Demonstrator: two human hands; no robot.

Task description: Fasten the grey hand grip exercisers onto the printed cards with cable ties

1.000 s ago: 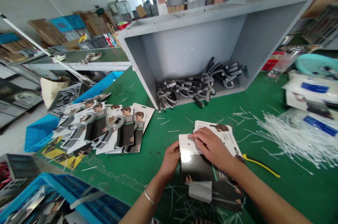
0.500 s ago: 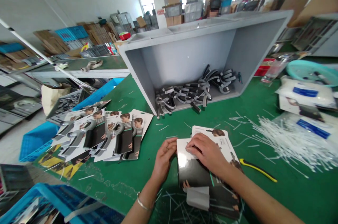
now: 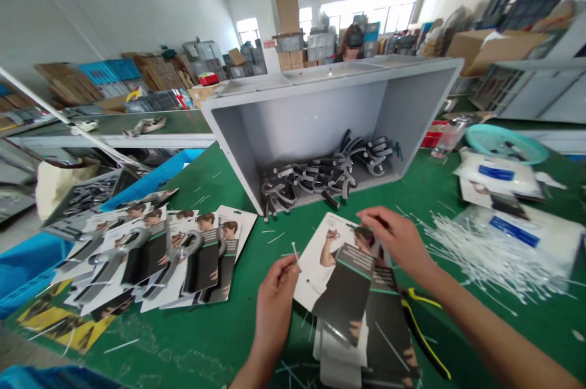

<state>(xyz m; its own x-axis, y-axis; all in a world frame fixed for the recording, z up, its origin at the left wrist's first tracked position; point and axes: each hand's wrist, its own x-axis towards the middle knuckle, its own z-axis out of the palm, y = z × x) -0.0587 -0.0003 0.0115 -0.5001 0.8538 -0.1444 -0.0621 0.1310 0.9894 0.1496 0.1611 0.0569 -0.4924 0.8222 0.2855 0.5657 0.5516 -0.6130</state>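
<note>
A printed backing card [image 3: 339, 291] with a picture of a person's head is tilted above a stack of similar cards [image 3: 389, 340]. My right hand [image 3: 405, 242] grips it at its upper right corner, fingertips at the top edge. Between the thumb and finger of my left hand [image 3: 277, 294] is a thin white cable tie [image 3: 295, 250], upright at the card's left edge. Whether the tie passes through a hole in the card, I cannot tell. Yellow-and-black handled pliers [image 3: 423, 337] lie right of the stack, partly under my right forearm.
Behind the cards, a grey crate [image 3: 311, 120] on its side holds several grey-and-black hand grips [image 3: 315, 175]. Loose white cable ties [image 3: 480, 254] lie in a heap at right, beside plastic bags [image 3: 531, 236]. Cards with grips attached [image 3: 192, 254] overlap at left.
The top card has been lifted and turned, now showing its picture side. My right hand moved to its upper right corner. A cable tie now shows in my left hand.
</note>
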